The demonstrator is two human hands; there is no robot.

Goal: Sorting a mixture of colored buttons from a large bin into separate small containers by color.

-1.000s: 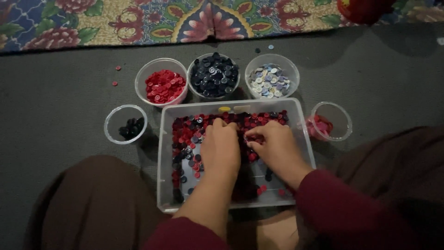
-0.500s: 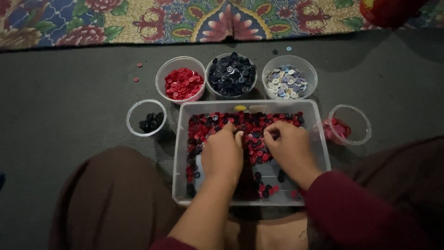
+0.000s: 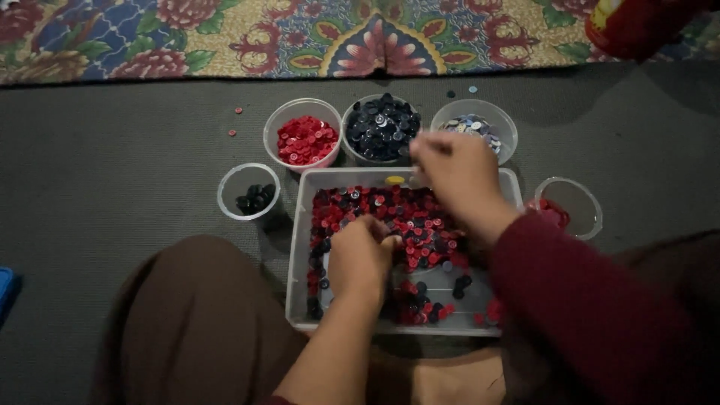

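Head camera view, looking down at a person seated on a dark grey mat (image 3: 112, 150), knees spread under brown cloth at the bottom of the frame. Between the knees sits a clear rectangular plastic tray (image 3: 300, 247), its floor covered with a loose heap of red and dark buttons (image 3: 420, 225), with one yellow piece at the far edge.

Nearest, the left hand (image 3: 360, 259) rests inside the tray with its fingers curled down into the buttons; whether it pinches any button cannot be told. Its bare forearm runs down to the bottom edge of the frame.

Farther out, the right hand (image 3: 454, 176), in a dark red sleeve, is raised above the far edge of the tray, near the cups beyond it. Its fingers are bunched together at the tips, blurred; what they hold, if anything, cannot be told.

Just left of the tray stands a small clear cup (image 3: 247, 191) with a few black buttons in it. Just right of the tray is another clear cup (image 3: 574, 206) with some red pieces at its near side.

Beyond the tray, three round cups stand in a row, touching or nearly so: a cup of red buttons (image 3: 302, 135), a cup of dark blue buttons (image 3: 380, 129), and a cup of pale buttons (image 3: 480, 124), partly hidden by the right hand. A few stray buttons lie on the mat near them.

Farthest away runs a flowered rug (image 3: 225, 37) in red, blue and green.
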